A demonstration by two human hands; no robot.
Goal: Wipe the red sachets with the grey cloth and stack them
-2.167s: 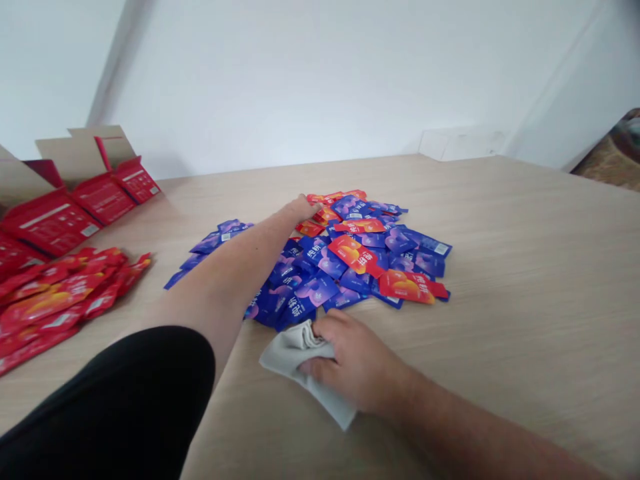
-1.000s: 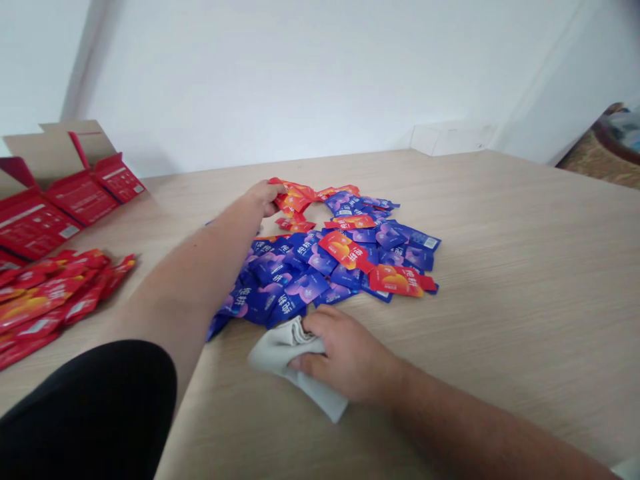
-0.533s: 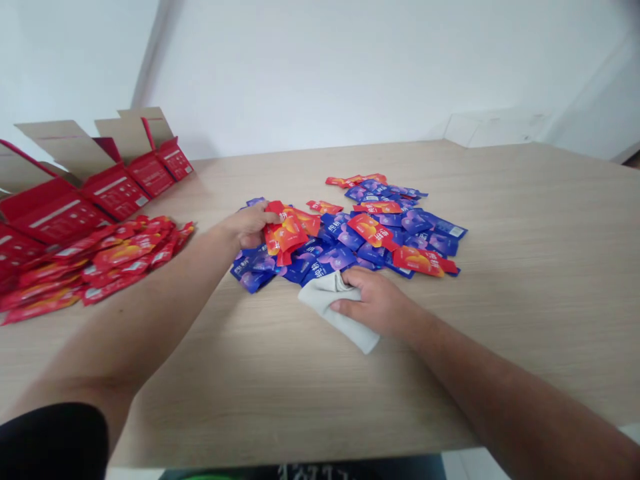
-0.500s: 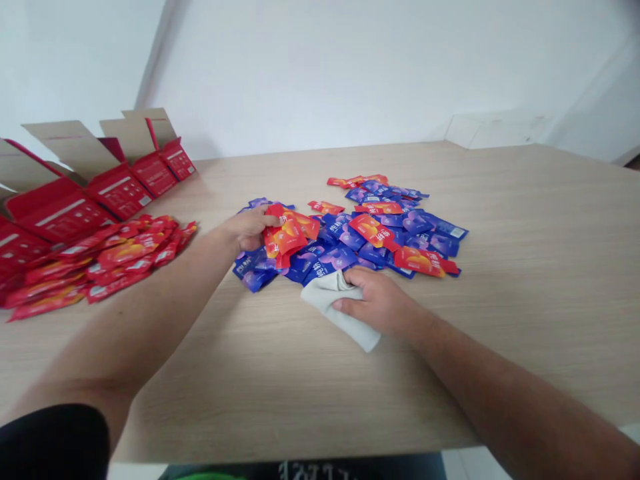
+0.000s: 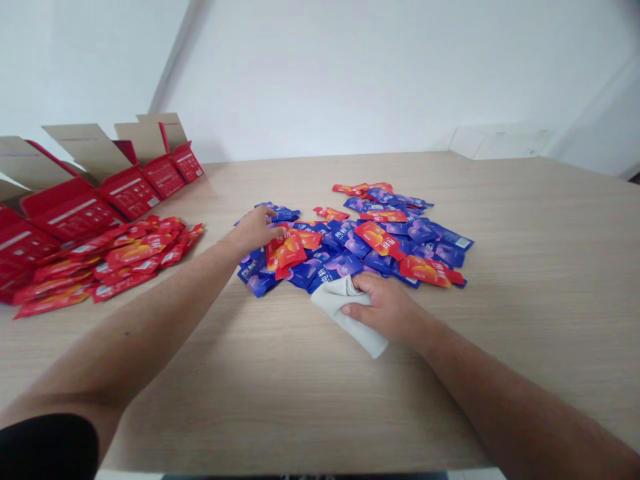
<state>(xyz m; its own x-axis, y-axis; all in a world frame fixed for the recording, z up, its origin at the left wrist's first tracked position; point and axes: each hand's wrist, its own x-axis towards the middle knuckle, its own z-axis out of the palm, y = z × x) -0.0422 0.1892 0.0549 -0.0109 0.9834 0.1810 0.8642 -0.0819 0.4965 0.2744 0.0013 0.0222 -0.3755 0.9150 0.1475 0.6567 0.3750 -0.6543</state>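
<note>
Honestly, just leaning across a light wood table (image 5: 530, 340) with the left hand (image 5: 256, 231) sitting half curled at the left end of a big heap of blue sachets (image 5: 350, 250), fingertips resting on the blue ones and a small bunch of red sachets (image 5: 285, 251) pressing right up against the thumb side, though no way of telling from this view whether it's actually gripping them. Clamping a crumpled grey cloth (image 5: 345, 308) in the closed right hand (image 5: 385, 308), just below the heap in the middle of the frame. Over at the left edge, loose red packets (image 5: 120, 265) lying in a long pile, with open red cartons (image 5: 110, 193) standing flaps-up along the upper left.
</note>
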